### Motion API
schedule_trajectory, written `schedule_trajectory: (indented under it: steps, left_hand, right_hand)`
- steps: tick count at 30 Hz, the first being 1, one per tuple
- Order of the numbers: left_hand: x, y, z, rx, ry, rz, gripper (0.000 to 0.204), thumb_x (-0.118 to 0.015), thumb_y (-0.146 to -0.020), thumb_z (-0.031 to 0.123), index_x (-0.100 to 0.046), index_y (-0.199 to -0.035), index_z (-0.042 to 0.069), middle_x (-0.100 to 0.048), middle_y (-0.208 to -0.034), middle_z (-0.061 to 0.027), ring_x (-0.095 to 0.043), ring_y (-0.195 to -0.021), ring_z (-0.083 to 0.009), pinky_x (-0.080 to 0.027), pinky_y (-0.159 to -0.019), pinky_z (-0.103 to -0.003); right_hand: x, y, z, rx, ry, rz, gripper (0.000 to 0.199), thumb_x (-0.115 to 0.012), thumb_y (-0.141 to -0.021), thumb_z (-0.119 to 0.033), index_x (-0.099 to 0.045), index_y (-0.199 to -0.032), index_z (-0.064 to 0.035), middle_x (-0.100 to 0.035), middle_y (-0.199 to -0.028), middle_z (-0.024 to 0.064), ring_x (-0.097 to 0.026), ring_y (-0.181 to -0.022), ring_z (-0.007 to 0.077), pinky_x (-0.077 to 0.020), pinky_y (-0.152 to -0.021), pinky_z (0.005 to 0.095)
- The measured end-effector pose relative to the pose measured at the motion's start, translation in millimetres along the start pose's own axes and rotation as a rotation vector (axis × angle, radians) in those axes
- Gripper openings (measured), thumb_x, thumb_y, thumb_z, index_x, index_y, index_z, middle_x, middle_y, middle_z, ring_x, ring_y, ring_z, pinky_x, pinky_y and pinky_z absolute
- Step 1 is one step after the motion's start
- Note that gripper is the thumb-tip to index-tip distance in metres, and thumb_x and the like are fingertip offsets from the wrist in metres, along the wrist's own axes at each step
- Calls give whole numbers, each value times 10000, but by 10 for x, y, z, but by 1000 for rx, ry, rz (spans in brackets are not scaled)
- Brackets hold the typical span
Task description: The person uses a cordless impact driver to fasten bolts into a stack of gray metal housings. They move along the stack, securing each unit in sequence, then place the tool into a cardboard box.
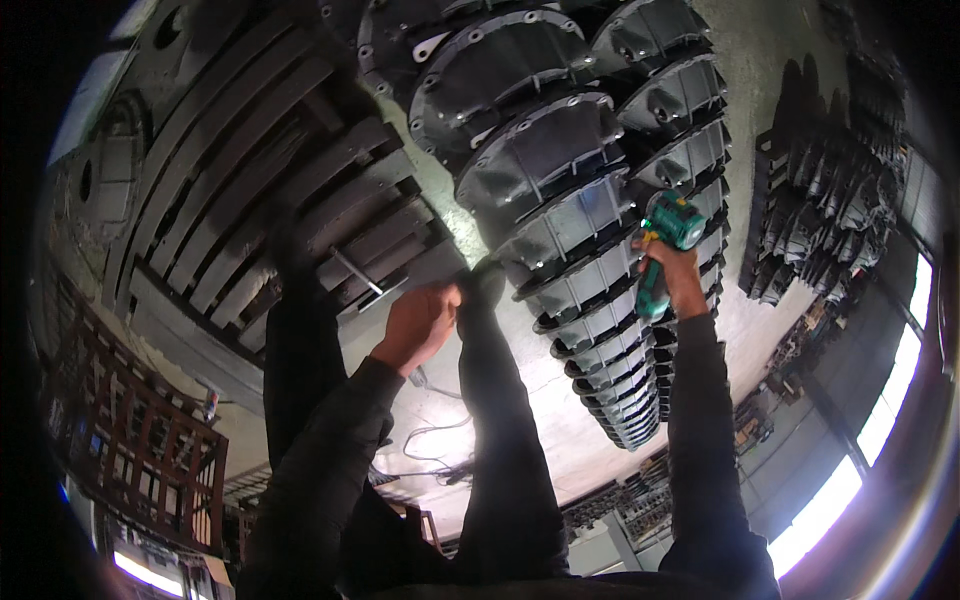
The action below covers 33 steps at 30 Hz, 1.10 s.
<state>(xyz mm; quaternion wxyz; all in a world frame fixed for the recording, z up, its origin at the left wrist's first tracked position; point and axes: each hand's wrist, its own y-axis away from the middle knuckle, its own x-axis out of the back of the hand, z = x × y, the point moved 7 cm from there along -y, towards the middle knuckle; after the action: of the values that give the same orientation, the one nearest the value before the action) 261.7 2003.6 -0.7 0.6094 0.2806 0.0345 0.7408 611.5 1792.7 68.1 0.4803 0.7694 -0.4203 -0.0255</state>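
Note:
My right hand (pixel 676 272) is wrapped round the grip of a green power drill (pixel 672 222), which is held over the right-hand column of dark metal housings (pixel 668 100). The drill's front end is hard to make out against the castings. My left hand (pixel 418 322) is closed, fingers curled together, above my leg and beside the wooden pallet. Whatever its fingers may hold is hidden. Close by it, a thin metal rod (pixel 356 270) lies across the pallet slats. Ribbed, flanged housings (pixel 560 150) stand in a second long row left of the drill.
A slatted wooden pallet (pixel 230 170) lies at the left, with a round casting (pixel 110 165) beyond it. More stacked castings (pixel 825 205) stand at the right. A brown metal crate (pixel 140 440) is at the lower left. A cable (pixel 430 432) loops across the floor near my legs.

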Motion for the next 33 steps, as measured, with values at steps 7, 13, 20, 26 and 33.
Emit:
schedule_trajectory:
  steps: [7,13,20,26,33]
  left_hand:
    - [6,4,-47,141,22,-55,79,-558,-950,90,-635,-968,100,-709,-872,-135,-690,-820,-372,-529,-688,-411]
    - [143,78,47,67,-6,6,108,-580,-919,37,-653,-980,89,-717,-867,-139,-701,-815,-351,-548,-691,-418]
    - [343,43,151,28,61,167,72,-610,-878,94,-643,-824,59,-664,-750,-175,-666,-698,-383,-522,-627,-489]
    - [380,3,137,69,-4,45,105,-617,-910,48,-695,-976,72,-739,-894,-138,-720,-802,-337,-564,-690,-429]
    - [511,-77,293,82,141,160,57,-592,-851,55,-647,-835,45,-671,-821,-171,-667,-748,-381,-523,-655,-486]
  right_hand:
    - [-1285,534,662,-34,9,-11,238,-802,-813,-160,-726,-989,-18,-711,-810,28,-670,-657,145,-531,-609,319]
    - [-1668,620,549,-18,-36,-38,250,-762,-814,-129,-706,-1003,25,-729,-817,91,-696,-671,175,-551,-603,319]
    - [-1724,499,549,-6,70,2,175,-748,-819,-77,-699,-970,-2,-697,-803,61,-644,-564,167,-508,-542,309]
    - [-1684,463,665,-98,28,-27,138,-736,-821,-71,-692,-940,-16,-694,-782,56,-650,-581,170,-512,-557,316]
    - [-1583,346,833,-91,137,54,150,-757,-807,-111,-693,-917,-34,-686,-742,42,-652,-624,169,-512,-570,342]
